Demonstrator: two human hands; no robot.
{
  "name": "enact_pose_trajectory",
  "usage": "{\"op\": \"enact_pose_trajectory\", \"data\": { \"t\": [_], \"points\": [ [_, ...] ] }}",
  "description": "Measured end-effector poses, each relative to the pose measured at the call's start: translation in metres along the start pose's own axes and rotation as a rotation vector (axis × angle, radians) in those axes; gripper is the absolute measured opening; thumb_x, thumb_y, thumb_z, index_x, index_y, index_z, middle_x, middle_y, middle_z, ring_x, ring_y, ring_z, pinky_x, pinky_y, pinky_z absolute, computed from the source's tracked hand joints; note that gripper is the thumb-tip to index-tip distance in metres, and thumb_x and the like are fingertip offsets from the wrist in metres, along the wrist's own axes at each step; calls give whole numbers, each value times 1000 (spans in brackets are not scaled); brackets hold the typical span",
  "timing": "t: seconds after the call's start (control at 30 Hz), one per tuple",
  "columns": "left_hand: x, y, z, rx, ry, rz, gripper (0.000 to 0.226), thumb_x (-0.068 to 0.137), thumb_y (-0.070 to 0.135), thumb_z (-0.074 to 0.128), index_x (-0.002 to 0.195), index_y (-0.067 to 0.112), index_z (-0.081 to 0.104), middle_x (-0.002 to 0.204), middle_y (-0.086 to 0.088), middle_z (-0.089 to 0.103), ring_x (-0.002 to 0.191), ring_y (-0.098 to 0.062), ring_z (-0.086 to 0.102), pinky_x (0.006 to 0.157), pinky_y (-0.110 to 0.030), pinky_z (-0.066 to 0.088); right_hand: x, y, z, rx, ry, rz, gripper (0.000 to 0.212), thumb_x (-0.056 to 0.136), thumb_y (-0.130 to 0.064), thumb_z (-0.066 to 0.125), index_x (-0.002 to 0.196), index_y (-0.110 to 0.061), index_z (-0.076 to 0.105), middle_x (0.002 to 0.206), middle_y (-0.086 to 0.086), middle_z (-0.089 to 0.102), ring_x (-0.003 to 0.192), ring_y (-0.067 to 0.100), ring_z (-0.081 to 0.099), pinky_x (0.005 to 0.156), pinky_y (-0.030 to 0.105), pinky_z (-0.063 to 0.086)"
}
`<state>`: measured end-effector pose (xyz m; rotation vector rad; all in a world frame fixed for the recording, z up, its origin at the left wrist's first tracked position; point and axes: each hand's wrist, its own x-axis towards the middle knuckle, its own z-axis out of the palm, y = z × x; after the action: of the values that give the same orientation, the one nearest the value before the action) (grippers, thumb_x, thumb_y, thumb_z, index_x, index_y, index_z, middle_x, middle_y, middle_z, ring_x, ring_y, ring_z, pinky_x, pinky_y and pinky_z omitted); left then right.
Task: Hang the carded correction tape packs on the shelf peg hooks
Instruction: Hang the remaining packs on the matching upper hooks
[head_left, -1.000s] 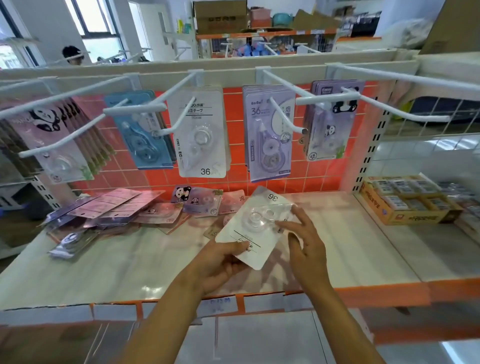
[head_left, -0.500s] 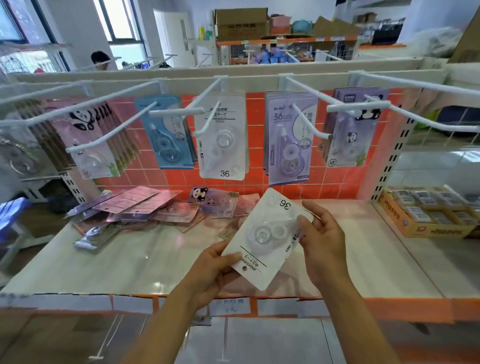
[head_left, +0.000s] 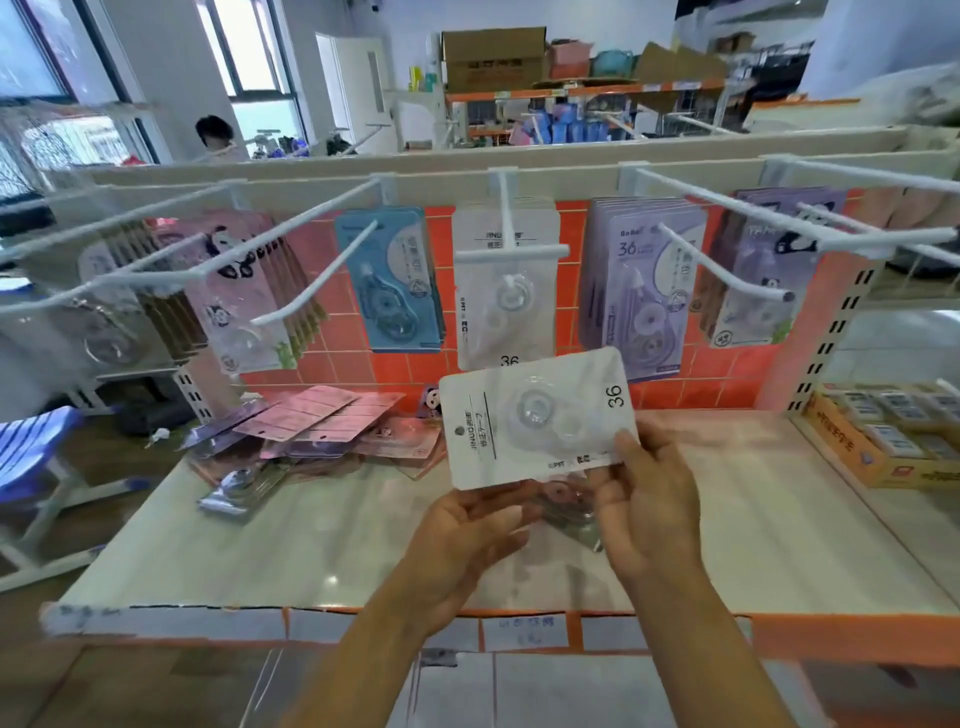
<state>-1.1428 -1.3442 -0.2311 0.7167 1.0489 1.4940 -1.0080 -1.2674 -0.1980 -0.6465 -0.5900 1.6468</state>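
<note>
The near right corner of a white tape pack is pinched by the right hand. Its thumb is pressed on the front of the card, and the other fingers are hidden behind it. The left hand is held palm up just under the near edge of the pack, with its fingers loosely bent. Whether these fingers touch the card cannot be told.

The pack is held up in the air above the shelf and is turned on its side. Its hang hole is at the left end, and the number 36 is at the right end. A clear bubble is seen in the middle.

Under the pack, between the two hands, a pink pack is seen lying on the shelf.

Just beyond the held pack and higher up, a white hook is seen. White packs of the same kind are hung on it. Blue packs are hung on the next hook to the left, and purple packs on the next hook to the right.

A pile of loose packs is spread on the shelf to the left of the hands. A yellow box is set on the shelf far to the right.
</note>
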Motion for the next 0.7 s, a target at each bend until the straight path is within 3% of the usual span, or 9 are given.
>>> {"op": "enact_pose_trajectory", "data": {
  "t": [0.07,0.13,0.23,0.33,0.43,0.53,0.6,0.7],
  "points": [
    [0,-1,6,52,24,63,32,82,4,71,111,17,70,112,-7,71,106,-23,67,83,-30,56,-7,19,3,5,8,80,15,95,0,46,94,-12,55,95,15,67,86,29,63,77,44,51],
    [2,-3,11,38,142,135,34,80,16,68,114,16,64,108,-7,73,101,-19,69,83,-29,56,-14,36,5,20,14,113,16,93,5,46,100,-7,55,103,21,65,98,34,61,90,47,48],
    [4,3,11,17,246,218,19,85,23,60,96,10,69,98,-11,74,90,-17,70,82,-30,56,-25,55,5,-112,6,88,25,89,9,51,112,1,51,107,20,66,95,28,66,77,31,57],
    [4,11,-1,78,268,296,28,85,30,56,100,9,68,103,-13,72,98,-24,68,86,-38,55,-28,60,2,-332,7,-11,30,85,5,61,112,-8,56,110,15,66,105,29,64,84,34,53],
    [3,16,-18,292,288,372,24,88,38,55,94,18,68,95,1,74,95,-22,69,84,-38,57,-27,40,12,-452,-24,-190,33,79,-13,66,110,-19,59,114,4,66,109,20,62,79,25,53],
    [1,22,-29,614,240,456,24,92,47,50,87,32,68,88,9,71,85,-14,67,77,-44,56,-30,12,33,-477,-217,-333,36,76,-25,68,111,-27,60,113,-1,68,109,13,63,79,21,53],
    [-2,31,-28,731,197,503,27,87,53,44,85,38,66,86,9,68,79,-11,64,71,-42,54,-32,-1,47,-496,-343,-374,34,79,-24,68,112,-21,60,107,0,70,103,14,66,78,23,54],
    [-3,44,-23,778,139,597,40,88,51,42,91,22,70,84,7,68,75,-15,63,65,-42,50,-34,-15,66,-478,-400,-422,12,85,-15,64,95,-11,64,86,-1,72,80,14,68,67,25,55]
  ]
}}
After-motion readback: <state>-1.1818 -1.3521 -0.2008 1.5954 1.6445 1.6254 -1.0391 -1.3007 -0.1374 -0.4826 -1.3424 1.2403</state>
